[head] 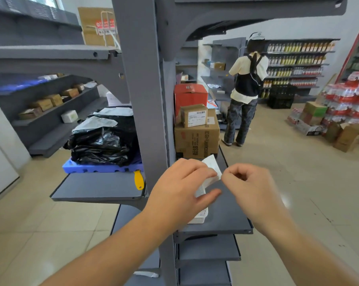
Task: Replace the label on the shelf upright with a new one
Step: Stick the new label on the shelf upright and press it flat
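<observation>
A white label (pixel 212 166) is held in front of the grey shelf upright (pixel 145 83), just right of it and above a grey shelf (pixel 226 211). My left hand (pixel 180 190) grips the label between thumb and fingers. My right hand (pixel 248 186) pinches the label's right edge with thumb and forefinger. Most of the label is hidden behind my left hand. Under my left hand a small white basket (pixel 201 216) rests on the shelf. No label shows on the upright's visible face.
A yellow scraper handle (pixel 138 179) lies on the left shelf beside a blue crate (pixel 100 168) holding black bags. Cardboard boxes (pixel 196 137) stand at the back of the right shelf. A person (pixel 245 89) stands in the aisle beyond, with bottled-water packs at far right.
</observation>
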